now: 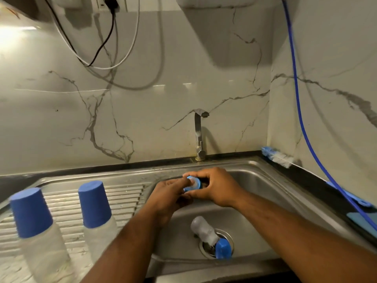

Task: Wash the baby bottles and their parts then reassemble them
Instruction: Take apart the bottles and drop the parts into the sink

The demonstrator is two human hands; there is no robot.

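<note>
Over the sink basin (255,193) my right hand (216,186) grips a blue bottle collar with its clear teat (193,183). My left hand (169,193) meets it from the left, a finger pressing on the teat. Below, on the basin floor, a clear bottle (204,229) lies on its side by the drain, a blue cap (222,248) at its lower end. Two capped bottles stand on the ribbed drainboard: one (34,221) at the far left, another (95,209) nearer the basin, both with blue caps.
A steel tap (199,135) rises behind the basin, with no water seen running. A blue-and-white bottle brush (277,157) lies on the dark counter at the back right. A blue hose (299,119) hangs down the right wall. Cables hang at the upper left.
</note>
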